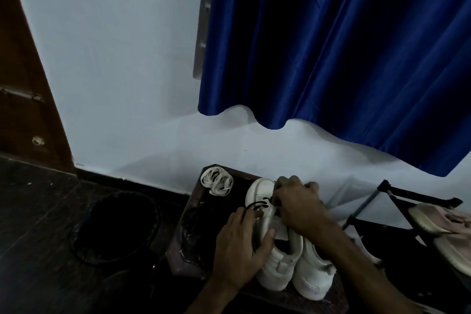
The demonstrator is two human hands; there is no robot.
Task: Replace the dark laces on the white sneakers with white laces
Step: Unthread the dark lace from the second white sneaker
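Observation:
Two white sneakers stand side by side on a low dark table [193, 214], toes toward the wall. My left hand [239, 245] grips the side of the left sneaker [279, 262], thumb over its upper. My right hand [298, 204] reaches across this shoe's front and pinches the dark lace [256, 204] at the eyelets, where loops of it stick out. The right sneaker [314, 275] sits partly under my right forearm. A coiled bundle of white laces [216, 181] lies on the table's far left corner.
A dark round basket [114, 227] stands on the floor left of the table. A black rack [397, 211] with pinkish shoes [448, 232] stands at the right. A white wall, a blue curtain [344, 58] and a wooden door [23, 97] lie behind.

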